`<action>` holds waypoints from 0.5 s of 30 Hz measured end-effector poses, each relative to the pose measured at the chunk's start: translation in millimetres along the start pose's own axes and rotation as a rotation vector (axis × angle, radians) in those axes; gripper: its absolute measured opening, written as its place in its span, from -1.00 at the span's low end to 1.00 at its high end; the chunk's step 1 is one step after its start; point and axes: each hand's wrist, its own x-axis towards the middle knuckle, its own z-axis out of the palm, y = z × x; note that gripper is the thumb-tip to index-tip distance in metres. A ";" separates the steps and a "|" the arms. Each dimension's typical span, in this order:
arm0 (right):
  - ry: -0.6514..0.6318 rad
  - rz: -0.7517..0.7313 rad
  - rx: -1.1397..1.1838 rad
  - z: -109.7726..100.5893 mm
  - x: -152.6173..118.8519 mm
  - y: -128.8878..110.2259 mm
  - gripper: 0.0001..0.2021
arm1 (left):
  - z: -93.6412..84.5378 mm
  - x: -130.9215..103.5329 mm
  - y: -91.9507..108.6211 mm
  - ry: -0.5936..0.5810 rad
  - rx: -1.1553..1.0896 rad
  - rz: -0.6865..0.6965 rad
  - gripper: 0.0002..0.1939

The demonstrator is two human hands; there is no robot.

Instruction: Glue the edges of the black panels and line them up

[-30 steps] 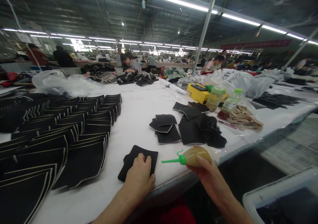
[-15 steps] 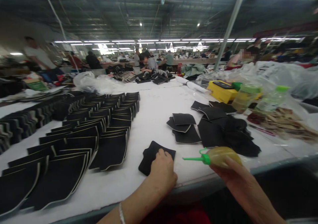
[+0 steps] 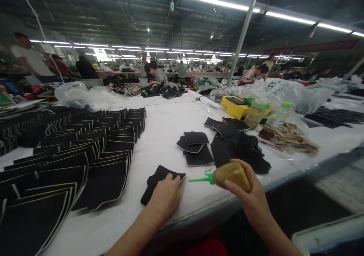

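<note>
A black, notched piece (image 3: 155, 180) lies on the white tabletop close to the front edge. My left hand (image 3: 167, 193) is on its right part, fingers bent and pressing or gripping near the edge; the fingertips are partly hidden. My right hand (image 3: 247, 186) is wrapped round a squeeze bottle (image 3: 231, 175) of amber liquid. The bottle is tilted on its side, its thin green nozzle pointing left, a short way right of the black piece. Behind the bottle are a few stacked black pieces (image 3: 197, 157) and a larger dark heap (image 3: 239, 150).
Rows of overlapping black pieces (image 3: 106, 176) cover the left side. At the right stand a yellow box (image 3: 234, 107), a jar (image 3: 257, 112), a green-capped bottle (image 3: 280, 116) and tan scraps (image 3: 295, 138). Clear plastic bags (image 3: 85, 95) lie farther back. People work beyond.
The view has turned to the right, so most things sit farther left. My right hand and the bottle have come closer to the black piece. My left hand stays on it, fingers nearer its right corner.
</note>
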 end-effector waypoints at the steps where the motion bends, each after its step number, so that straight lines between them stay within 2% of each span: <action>1: -0.010 -0.063 -0.089 3.4 -0.8 -1.0 -0.38 | 0.9 0.8 -2.7 0.003 -0.008 0.023 -0.63; 3: -0.044 -0.195 -0.270 9.9 -1.1 -2.5 -0.43 | 2.0 1.6 -6.3 0.002 -0.013 0.040 -0.59; 6: -0.134 -0.314 -0.424 16.6 2.7 -2.7 -0.45 | 2.2 1.0 -8.0 0.003 -0.014 0.021 -0.54; 15: -0.330 -0.494 -0.641 22.7 20.3 6.1 -0.47 | 2.5 -0.6 -9.5 -0.010 -0.061 0.005 -0.54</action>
